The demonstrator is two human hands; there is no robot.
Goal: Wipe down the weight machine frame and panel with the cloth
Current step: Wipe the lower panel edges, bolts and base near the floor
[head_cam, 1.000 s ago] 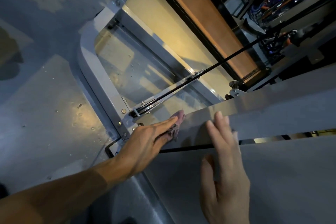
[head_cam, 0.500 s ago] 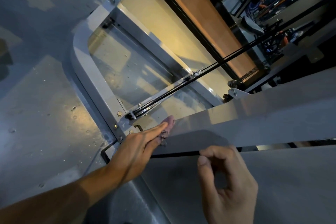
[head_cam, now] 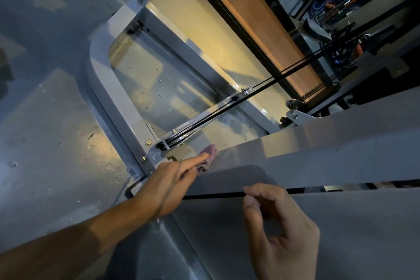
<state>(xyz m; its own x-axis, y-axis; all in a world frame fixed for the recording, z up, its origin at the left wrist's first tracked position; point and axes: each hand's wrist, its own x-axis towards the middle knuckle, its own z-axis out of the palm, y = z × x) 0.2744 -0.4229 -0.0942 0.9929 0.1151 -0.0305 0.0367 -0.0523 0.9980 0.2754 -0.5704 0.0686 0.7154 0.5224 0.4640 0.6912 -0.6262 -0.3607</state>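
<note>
I am looking up at the grey weight machine frame (head_cam: 113, 88), which has a rounded corner, and at a flat grey panel (head_cam: 318, 150) that crosses to the right. My left hand (head_cam: 172, 179) reaches up with straight fingers and presses a small pink cloth (head_cam: 210, 152) against the panel's left end, beside the frame. Only the cloth's tip shows past the fingers. My right hand (head_cam: 279, 229) hovers lower right in front of a second grey panel (head_cam: 368, 223). Its fingers are curled and hold nothing.
A black cable (head_cam: 284, 73) runs diagonally from a pulley (head_cam: 175, 140) just above the cloth toward the upper right. A white bracket (head_cam: 295, 117) sits above the panel. Other gym equipment (head_cam: 341, 18) fills the far upper right, and a stained ceiling (head_cam: 45, 120) lies at the left.
My right hand came off the panel, dropped lower and curled its fingers. My left hand keeps pressing the cloth at the panel's left end, barely shifting.
</note>
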